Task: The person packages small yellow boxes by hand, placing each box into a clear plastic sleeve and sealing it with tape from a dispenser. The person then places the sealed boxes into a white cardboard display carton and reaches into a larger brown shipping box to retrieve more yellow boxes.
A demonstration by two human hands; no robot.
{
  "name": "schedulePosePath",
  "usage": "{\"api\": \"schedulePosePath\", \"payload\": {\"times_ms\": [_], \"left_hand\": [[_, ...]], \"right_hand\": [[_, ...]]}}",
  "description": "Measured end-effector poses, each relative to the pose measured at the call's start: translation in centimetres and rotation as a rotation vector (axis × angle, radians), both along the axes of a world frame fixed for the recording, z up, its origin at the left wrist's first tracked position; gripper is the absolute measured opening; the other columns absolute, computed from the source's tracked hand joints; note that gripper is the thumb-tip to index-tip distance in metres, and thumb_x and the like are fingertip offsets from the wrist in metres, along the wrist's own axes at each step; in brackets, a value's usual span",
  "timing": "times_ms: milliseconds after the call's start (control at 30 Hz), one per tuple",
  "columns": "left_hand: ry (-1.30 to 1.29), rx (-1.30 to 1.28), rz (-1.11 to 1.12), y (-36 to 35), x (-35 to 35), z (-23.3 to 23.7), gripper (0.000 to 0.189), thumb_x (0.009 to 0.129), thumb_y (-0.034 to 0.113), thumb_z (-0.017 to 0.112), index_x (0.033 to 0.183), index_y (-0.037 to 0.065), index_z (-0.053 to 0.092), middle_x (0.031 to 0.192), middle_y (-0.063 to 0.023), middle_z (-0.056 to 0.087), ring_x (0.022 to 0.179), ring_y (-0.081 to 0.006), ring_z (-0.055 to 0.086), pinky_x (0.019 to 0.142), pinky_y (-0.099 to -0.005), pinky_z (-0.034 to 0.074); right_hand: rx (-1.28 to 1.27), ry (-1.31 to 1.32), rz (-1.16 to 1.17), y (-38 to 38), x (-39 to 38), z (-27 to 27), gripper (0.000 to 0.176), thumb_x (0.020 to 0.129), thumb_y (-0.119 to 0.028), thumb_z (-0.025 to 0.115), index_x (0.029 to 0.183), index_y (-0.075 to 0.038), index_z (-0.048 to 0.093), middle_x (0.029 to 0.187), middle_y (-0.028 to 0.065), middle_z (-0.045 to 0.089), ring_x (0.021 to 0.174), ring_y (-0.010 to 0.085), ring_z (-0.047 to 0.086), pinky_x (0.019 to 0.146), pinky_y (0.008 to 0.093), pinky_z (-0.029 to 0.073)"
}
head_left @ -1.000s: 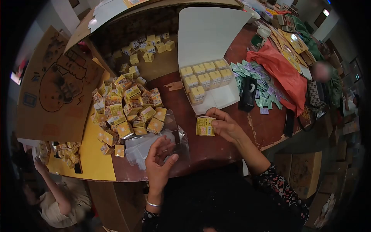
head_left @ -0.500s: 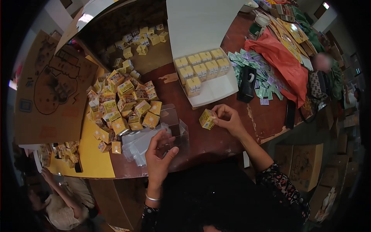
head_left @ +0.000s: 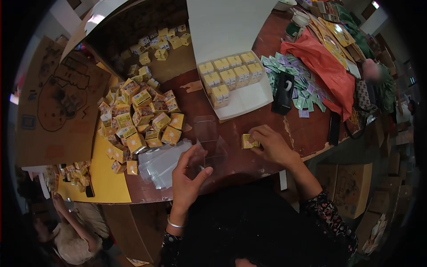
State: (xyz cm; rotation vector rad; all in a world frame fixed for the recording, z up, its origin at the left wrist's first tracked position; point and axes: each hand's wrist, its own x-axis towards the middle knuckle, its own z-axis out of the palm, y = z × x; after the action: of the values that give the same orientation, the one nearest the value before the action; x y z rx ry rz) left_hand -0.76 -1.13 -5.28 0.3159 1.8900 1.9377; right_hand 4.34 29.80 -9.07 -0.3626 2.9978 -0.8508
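On the red-brown table [head_left: 307,131], the right hand [head_left: 275,144] pinches a yellow box [head_left: 247,141] at twelve o'clock, best kept square and uncrushed, while the left hand [head_left: 187,180] holds a clear case [head_left: 206,129] at eleven.

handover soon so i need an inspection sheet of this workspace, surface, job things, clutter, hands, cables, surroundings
Surface: dark red tabletop, scuffed in places; yellow sheet at left.
Job's things: pile of small yellow boxes; open white carton, partly filled; flat clear plastic pieces.
Clutter: green and purple packets, red plastic, black object.
Left hand: fingers curled at a clear plastic box; grip unclear.
Right hand: holds one small yellow box.
Cables: nothing seen.
Surroundings: another person at lower left; large cardboard box behind the pile, holding more small boxes.
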Motion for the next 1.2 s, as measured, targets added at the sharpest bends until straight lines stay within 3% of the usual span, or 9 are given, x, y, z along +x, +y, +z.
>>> {"api": "schedulePosePath", "payload": {"times_ms": [100, 200, 233, 333, 467, 667, 767, 967, 1200], "left_hand": [[0.087, -0.047, -0.007, 0.1, 0.0, 0.4, 0.068, 0.085, 0.001, 0.080, 0.146, 0.001, 0.051, 0.133, -0.0098, 0.060, 0.126, -0.0214, 0.061, 0.106, -0.0334, 0.048], [0.144, -0.075, -0.050, 0.5, 0.0, 0.6, 0.069, 0.085, 0.001, 0.080, 0.147, 0.001, 0.051, 0.133, -0.0096, 0.059, 0.126, -0.0216, 0.060, 0.107, -0.0327, 0.047], [0.159, -0.077, -0.066, 0.7, 0.0, 0.8, 0.069, 0.085, 0.000, 0.080, 0.148, 0.001, 0.050, 0.133, -0.0098, 0.059, 0.126, -0.0217, 0.060, 0.107, -0.0327, 0.047], [0.166, -0.049, -0.080, 0.9, -0.1, 1.4, 0.071, 0.085, 0.000, 0.079, 0.149, 0.001, 0.049, 0.134, -0.0102, 0.059, 0.126, -0.0216, 0.060, 0.107, -0.0327, 0.047], [0.139, -0.013, -0.053, 0.6, 0.1, 1.3, 0.071, 0.086, 0.000, 0.079, 0.151, 0.003, 0.049, 0.135, -0.0105, 0.059, 0.126, -0.0212, 0.059, 0.107, -0.0329, 0.047], [0.115, -0.001, -0.089, 0.2, 0.2, 0.4, 0.074, 0.087, -0.004, 0.076, 0.154, 0.002, 0.044, 0.141, -0.0083, 0.057, 0.127, -0.0178, 0.058, 0.110, -0.0338, 0.047], [0.152, 0.024, -0.074, 0.4, 0.4, 0.2, 0.068, 0.087, 0.002, 0.078, 0.150, 0.005, 0.051, 0.134, -0.0108, 0.061, 0.125, -0.0214, 0.060, 0.106, -0.0332, 0.048], [0.183, 0.043, -0.046, 0.3, 0.3, 0.7, 0.067, 0.086, 0.002, 0.079, 0.148, 0.005, 0.053, 0.135, -0.0111, 0.060, 0.125, -0.0222, 0.060, 0.107, -0.0344, 0.048], [0.156, 0.036, -0.041, 0.4, 0.8, 0.4, 0.069, 0.085, 0.002, 0.080, 0.148, 0.005, 0.053, 0.136, -0.0111, 0.059, 0.126, -0.0226, 0.059, 0.108, -0.0354, 0.049]], "right_hand": [[-0.274, 0.188, -0.068, -0.3, -0.7, 2.4, 0.046, 0.074, -0.001, 0.085, 0.112, -0.004, 0.059, 0.135, 0.0162, 0.058, 0.120, 0.0317, 0.063, 0.099, 0.0383, 0.053], [-1.070, 0.156, -0.165, -3.2, -1.0, 6.9, 0.040, 0.076, 0.002, 0.083, 0.109, -0.003, 0.062, 0.132, 0.0161, 0.061, 0.116, 0.0307, 0.066, 0.100, 0.0373, 0.052], [-1.150, 0.181, -0.163, -4.6, -1.4, 8.3, 0.036, 0.077, 0.001, 0.083, 0.108, -0.003, 0.065, 0.127, 0.0150, 0.066, 0.117, 0.0303, 0.066, 0.100, 0.0387, 0.051], [-0.599, 0.327, -0.005, -4.8, -2.8, 9.9, 0.036, 0.078, -0.001, 0.083, 0.109, -0.003, 0.066, 0.121, 0.0149, 0.069, 0.116, 0.0298, 0.066, 0.099, 0.0391, 0.052], [-0.337, 0.319, 0.112, -4.7, -3.7, 10.7, 0.038, 0.077, -0.005, 0.084, 0.111, -0.005, 0.067, 0.120, 0.0119, 0.070, 0.111, 0.0313, 0.066, 0.095, 0.0391, 0.053], [-0.232, 0.188, 0.178, -4.6, -4.6, 12.9, 0.042, 0.071, -0.002, 0.085, 0.109, -0.005, 0.068, 0.118, 0.0119, 0.071, 0.110, 0.0298, 0.066, 0.093, 0.0390, 0.053], [-0.215, 0.136, 0.243, -4.0, -5.0, 13.0, 0.042, 0.070, -0.001, 0.085, 0.109, -0.005, 0.067, 0.116, 0.0114, 0.070, 0.108, 0.0296, 0.066, 0.093, 0.0386, 0.052], [-0.316, 0.194, 0.174, -4.3, -5.7, 12.8, 0.040, 0.074, -0.005, 0.083, 0.110, -0.007, 0.066, 0.112, 0.0080, 0.068, 0.105, 0.0288, 0.063, 0.089, 0.0380, 0.053], [-0.248, 0.143, 0.213, -4.7, -5.4, 13.3, 0.040, 0.074, -0.005, 0.084, 0.110, -0.007, 0.067, 0.112, 0.0075, 0.068, 0.107, 0.0292, 0.061, 0.091, 0.0375, 0.053]]}}
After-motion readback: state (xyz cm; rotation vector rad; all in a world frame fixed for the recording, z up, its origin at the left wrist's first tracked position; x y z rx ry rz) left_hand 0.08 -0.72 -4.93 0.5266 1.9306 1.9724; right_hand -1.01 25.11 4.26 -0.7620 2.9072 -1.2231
